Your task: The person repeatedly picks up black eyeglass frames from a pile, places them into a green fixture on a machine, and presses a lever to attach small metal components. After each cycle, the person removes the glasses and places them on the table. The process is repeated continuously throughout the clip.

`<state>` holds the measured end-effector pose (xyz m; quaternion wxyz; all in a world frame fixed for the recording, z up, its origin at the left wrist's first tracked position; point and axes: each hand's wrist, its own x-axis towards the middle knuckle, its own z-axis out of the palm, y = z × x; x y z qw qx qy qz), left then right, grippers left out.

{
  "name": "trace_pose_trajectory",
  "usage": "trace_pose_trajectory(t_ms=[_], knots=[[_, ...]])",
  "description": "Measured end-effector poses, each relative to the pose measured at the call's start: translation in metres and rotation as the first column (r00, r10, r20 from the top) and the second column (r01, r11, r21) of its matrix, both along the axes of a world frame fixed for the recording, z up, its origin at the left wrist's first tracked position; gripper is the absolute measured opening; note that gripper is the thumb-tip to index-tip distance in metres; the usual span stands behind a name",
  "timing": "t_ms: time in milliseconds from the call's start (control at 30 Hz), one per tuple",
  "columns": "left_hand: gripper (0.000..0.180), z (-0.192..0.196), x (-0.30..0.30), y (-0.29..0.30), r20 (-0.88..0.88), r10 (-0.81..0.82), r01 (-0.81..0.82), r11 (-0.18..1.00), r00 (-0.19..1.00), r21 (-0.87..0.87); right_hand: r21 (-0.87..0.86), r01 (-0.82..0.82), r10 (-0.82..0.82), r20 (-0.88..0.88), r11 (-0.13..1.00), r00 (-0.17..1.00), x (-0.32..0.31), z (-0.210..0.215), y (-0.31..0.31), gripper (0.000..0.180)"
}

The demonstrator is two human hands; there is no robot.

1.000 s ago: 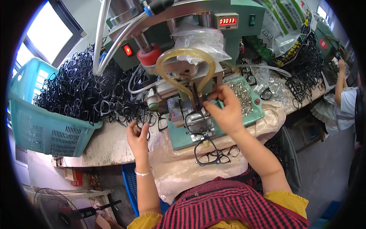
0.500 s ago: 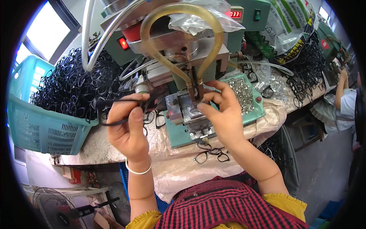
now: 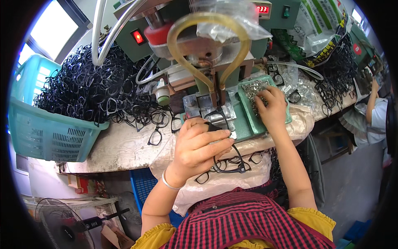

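The black eyeglass frame (image 3: 240, 169) is positioned at the front of the metal fixture (image 3: 205, 103). The left hand (image 3: 199, 145) grasps it with its fingers from the 9 o'clock side. At 1 o'clock, the right hand (image 3: 273, 108) is at the green tray (image 3: 246, 118), fingers curled over small metal parts (image 3: 251, 89); whether they grip one cannot be determined. At 10 o'clock, piled frames (image 3: 89, 83) fill a turquoise basket (image 3: 47, 139) and extend onto the worktop (image 3: 120, 151).

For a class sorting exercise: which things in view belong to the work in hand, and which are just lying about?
Belong to the work:
left hand, holding a black glasses frame
right hand, at the green tray of metal bits
machine

Seem just lying about:
fan
cardboard box
clear plastic bag
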<state>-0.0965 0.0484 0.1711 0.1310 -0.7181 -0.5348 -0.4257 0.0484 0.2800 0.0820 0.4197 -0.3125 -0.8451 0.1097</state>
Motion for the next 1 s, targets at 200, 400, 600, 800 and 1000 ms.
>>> trace_pose_trajectory(t_ms=[200,400,600,800,1000], knots=[[0.032,-0.002,0.016,-0.031,-0.010,0.166,-0.167,0.985,0.986,-0.041,0.147,-0.020,-0.017,0.245,0.989,0.969,-0.043,0.004,0.008,0.012],[0.012,-0.034,-0.022,-0.157,0.299,0.857,-0.897,0.443,0.419,-0.011,-0.545,-0.195,-0.132,-0.503,0.815,0.854,0.032,-0.020,-0.002,0.009],[0.011,-0.036,-0.090,-0.125,-0.100,0.847,-0.853,0.519,0.523,-0.063,-0.592,-0.305,-0.138,-0.585,0.746,0.799,-0.002,-0.022,0.002,0.014],[0.006,-0.119,-0.147,-0.074,-0.343,0.728,-0.805,0.538,0.594,-0.251,-0.586,-0.251,-0.038,-0.436,0.770,0.899,-0.004,0.000,-0.014,0.014],[0.019,-0.119,-0.136,-0.082,-0.178,0.747,-0.704,0.478,0.640,-0.525,-0.460,-0.024,-0.116,-0.273,0.888,0.955,0.085,-0.021,-0.022,0.014]])
